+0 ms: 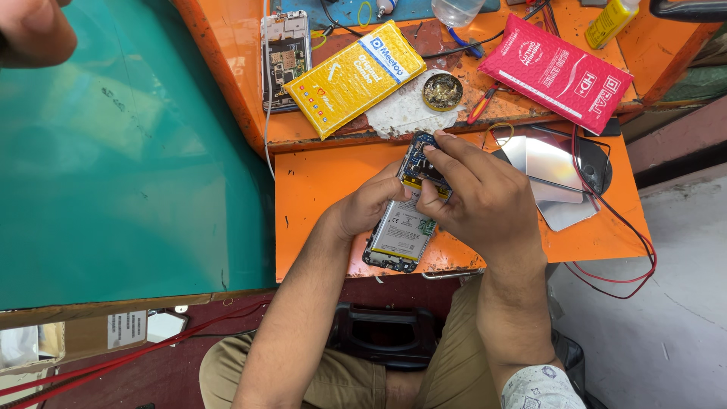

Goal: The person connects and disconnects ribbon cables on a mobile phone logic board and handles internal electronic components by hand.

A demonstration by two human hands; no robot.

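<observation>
An opened phone with its back cover off lies over the orange bench, its white battery and circuit board showing. My left hand grips the phone's left edge from below. Over the phone's upper end sits my right hand, its fingertips pressing on the blue and yellow board area near the top. Whether the fingers pinch a small part I cannot tell.
On the upper shelf lie another opened phone, a yellow packet, a red packet, a round tin and a red-handled tool. Shiny plates lie right of my hands. A teal surface spreads left. Red wires hang right.
</observation>
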